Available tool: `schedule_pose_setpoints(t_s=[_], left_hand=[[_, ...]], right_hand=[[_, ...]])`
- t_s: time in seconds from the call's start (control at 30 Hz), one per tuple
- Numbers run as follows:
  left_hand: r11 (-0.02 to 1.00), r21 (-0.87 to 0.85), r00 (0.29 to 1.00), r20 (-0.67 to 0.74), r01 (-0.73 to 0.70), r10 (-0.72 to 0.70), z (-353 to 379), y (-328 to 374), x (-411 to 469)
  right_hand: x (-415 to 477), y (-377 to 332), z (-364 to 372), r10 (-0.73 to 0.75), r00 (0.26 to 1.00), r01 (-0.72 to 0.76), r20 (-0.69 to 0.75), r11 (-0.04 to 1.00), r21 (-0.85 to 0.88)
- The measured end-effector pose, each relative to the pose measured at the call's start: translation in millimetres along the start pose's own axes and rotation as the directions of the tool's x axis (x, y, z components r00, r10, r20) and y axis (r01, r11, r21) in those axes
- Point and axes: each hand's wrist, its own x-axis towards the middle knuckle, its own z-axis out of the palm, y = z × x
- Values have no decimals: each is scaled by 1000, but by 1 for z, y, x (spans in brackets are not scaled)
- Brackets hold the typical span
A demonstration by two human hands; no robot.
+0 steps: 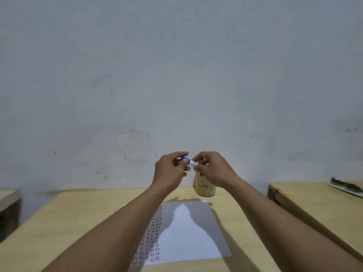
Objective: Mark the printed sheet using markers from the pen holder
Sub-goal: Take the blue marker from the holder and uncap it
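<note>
A white marker with a blue cap is held up in the air between both hands, above the far end of the table. My left hand pinches the blue cap end, and my right hand grips the white barrel. Just below and behind my right hand stands the wooden pen holder, partly hidden by that hand. The printed sheet lies flat on the table in front of the holder, with columns of short coloured marks along its left side, partly covered by my left forearm.
The light wooden table runs from the wall toward me. A second wooden table stands to the right across a narrow gap, with a dark object on its far end. Another surface edge shows at the left.
</note>
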Motion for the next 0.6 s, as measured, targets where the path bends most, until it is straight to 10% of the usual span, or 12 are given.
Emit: schedule_pose_setpoints(t_s=[0.23, 0.33, 0.53, 0.6], left_hand=[[989, -145, 998, -62, 14, -23, -21, 10, -13], [983, -178, 999, -34, 33, -39, -29, 13, -19], [992, -105, 997, 35, 70, -67, -50, 8, -28], [995, -67, 997, 20, 73, -72, -57, 3, -29]], right_hand=[[-28, -26, 18, 24, 942, -26, -334, 1000, 0], [-38, -37, 32, 237, 938, -179, -253, 956, 231], [-41, -56, 55, 487, 830, -404, 272, 189, 895], [-39, -57, 65, 457, 845, -373, 276, 135, 918]])
